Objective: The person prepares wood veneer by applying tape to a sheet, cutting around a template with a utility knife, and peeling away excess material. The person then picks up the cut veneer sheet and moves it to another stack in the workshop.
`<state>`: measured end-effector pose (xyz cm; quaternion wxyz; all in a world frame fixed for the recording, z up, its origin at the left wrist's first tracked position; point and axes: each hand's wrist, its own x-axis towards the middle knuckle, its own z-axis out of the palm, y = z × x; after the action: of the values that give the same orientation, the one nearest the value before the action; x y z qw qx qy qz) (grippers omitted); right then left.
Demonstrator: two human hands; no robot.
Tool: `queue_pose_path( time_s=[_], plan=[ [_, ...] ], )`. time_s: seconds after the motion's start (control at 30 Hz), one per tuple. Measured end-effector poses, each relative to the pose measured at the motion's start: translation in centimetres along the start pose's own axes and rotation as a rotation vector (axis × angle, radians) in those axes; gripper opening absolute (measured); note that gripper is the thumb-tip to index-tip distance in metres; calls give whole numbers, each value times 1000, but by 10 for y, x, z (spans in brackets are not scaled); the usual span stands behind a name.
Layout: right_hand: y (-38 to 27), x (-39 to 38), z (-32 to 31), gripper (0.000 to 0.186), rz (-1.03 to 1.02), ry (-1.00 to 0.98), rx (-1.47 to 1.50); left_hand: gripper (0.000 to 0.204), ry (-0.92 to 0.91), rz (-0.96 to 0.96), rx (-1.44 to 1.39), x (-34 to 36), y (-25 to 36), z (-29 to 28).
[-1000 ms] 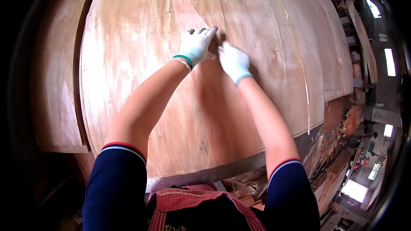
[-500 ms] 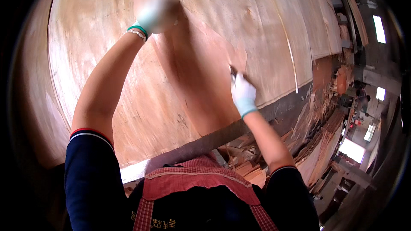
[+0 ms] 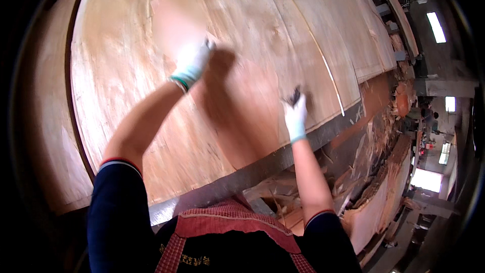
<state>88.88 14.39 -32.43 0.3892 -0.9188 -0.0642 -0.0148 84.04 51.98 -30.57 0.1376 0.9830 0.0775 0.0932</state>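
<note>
My left hand (image 3: 193,60), in a white glove with a green cuff, is closed on a pale pink veneer strip (image 3: 176,23), blurred, over the large wood veneer sheet (image 3: 113,65). A pinker veneer piece (image 3: 252,106) lies on the sheet below and right of that hand, partly in shadow. My right hand (image 3: 295,116), also gloved, is closed round a small dark tool (image 3: 295,95), perhaps a blade, just right of that piece near the sheet's near edge.
Another veneer stack (image 3: 55,121) is along the left. The metal table edge (image 3: 166,210) runs below the sheet. Torn veneer scraps (image 3: 369,136) and stacked sheets (image 3: 384,207) fill the lower right. A co-worker (image 3: 429,116) is small in the background at right.
My hands have moved apart: the left went up-left with the strip, then slightly down, and the right came down to the right with the dark tool. The pink piece beneath is more exposed.
</note>
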Motion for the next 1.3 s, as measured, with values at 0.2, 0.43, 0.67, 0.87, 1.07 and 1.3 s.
queue_pose_path(
  time_s=[0.2,0.43,0.67,0.87,1.07,1.3],
  plan=[
    [-37,42,39,37,93,-406,-288,13,169,-157,24,-49,31,23],
    [-186,28,-4,31,-327,-520,-11,34,-77,-144,420,-33,69,32],
    [-386,-46,-93,28,-360,-716,561,33,243,-170,79,-15,24,74],
    [-293,-45,-187,14,-224,-546,721,24,-273,-255,269,-71,69,-81],
    [-84,-51,-304,29,-51,-539,1000,29,-582,135,69,-186,155,-173],
    [263,-152,-460,11,572,-545,408,43,-554,191,-1263,-256,324,-231]
  ],
)
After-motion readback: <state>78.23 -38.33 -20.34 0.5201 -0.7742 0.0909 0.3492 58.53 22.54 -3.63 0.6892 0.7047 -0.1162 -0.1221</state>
